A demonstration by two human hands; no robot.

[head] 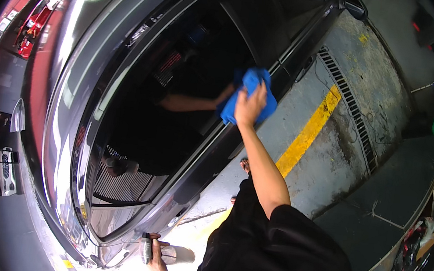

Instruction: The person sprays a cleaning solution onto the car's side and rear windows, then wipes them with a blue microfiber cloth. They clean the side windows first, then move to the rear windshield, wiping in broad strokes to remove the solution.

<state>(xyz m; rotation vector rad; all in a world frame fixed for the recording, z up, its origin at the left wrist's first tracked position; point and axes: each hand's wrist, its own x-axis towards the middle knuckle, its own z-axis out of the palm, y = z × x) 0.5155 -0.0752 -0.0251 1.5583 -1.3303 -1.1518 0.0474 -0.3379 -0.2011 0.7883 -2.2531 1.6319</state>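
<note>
A dark, glossy car stands before me, its black side window [188,103] reflecting my arm. My right hand [252,105] presses a crumpled blue cloth [268,101] along the window's lower edge, by the bright trim strip [199,149]. Part of the cloth lies over the glass and part over the door below. Down near the car's lower corner in the picture, my left hand [157,260] grips a spray bottle [178,255] around its neck. The bottle's grey and black trigger head [145,248] points toward the car, while its pale body stretches to the right.
A side mirror [355,5] juts out at the top, and a door handle [305,69] sits below the trim. A yellow floor line [309,130] and a slotted drain grate [349,99] cross the concrete. Behind me stands a dark, flat-topped surface [383,200].
</note>
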